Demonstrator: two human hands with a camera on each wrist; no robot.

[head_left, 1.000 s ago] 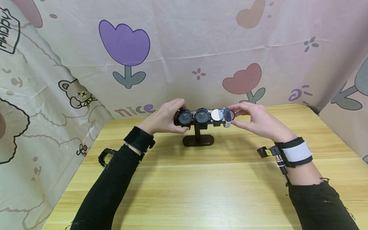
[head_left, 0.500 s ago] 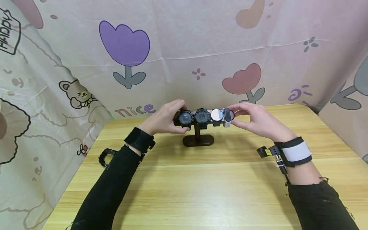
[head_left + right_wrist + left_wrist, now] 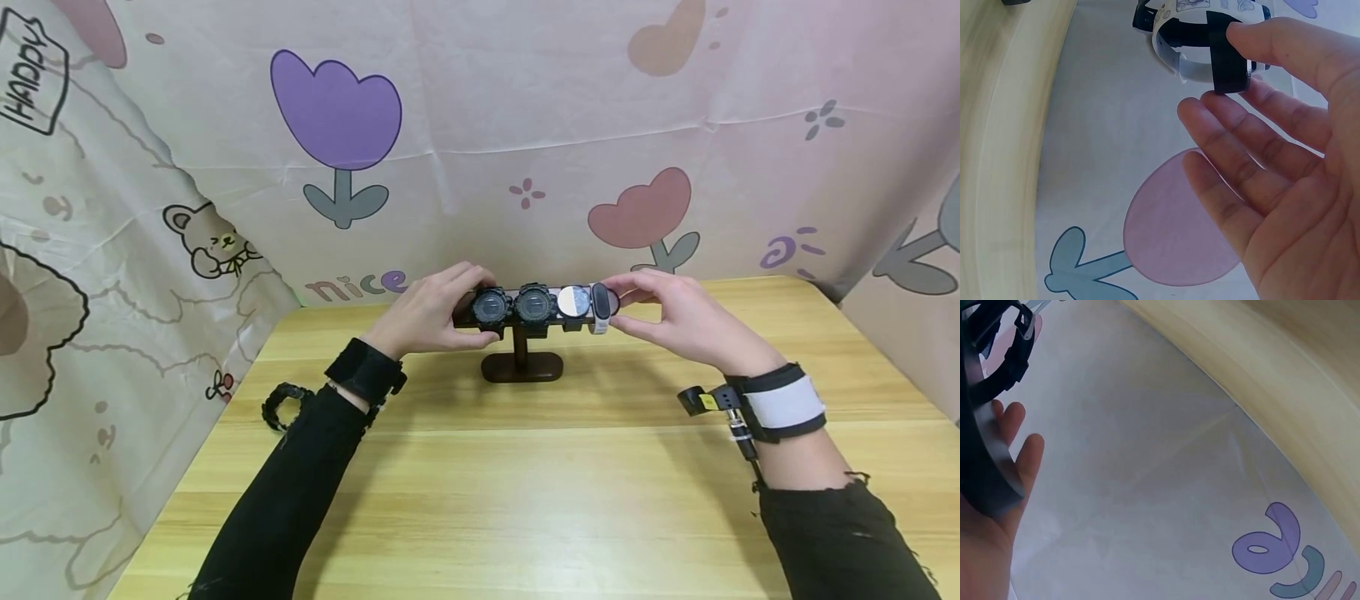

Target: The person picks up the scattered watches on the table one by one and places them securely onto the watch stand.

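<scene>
A dark T-shaped watch stand [image 3: 521, 367] stands upright at the back of the table. Its bar carries two chunky black watches [image 3: 534, 304], a round-faced watch [image 3: 573, 302] and a white-banded fitness tracker [image 3: 601, 302] at the right end. My left hand [image 3: 433, 312] grips the bar's left end, thumb in front and fingers behind. In the left wrist view, the bar [image 3: 985, 450] lies across that palm. At the other end, my right hand [image 3: 678, 317] pinches the bar's tip beside the tracker. The right wrist view shows the thumb on the black bar end [image 3: 1230, 53].
A loose black watch [image 3: 283, 406] lies at the table's left side, near my left sleeve. The wooden table [image 3: 517, 483] meets a printed cloth backdrop [image 3: 465, 100] just behind the stand. A small camera device [image 3: 708, 401] is strapped to my right wrist.
The head view has shifted slightly, so the scene sits a little further right. Both hands keep their places at the bar's ends, and the watches stay in the same order.
</scene>
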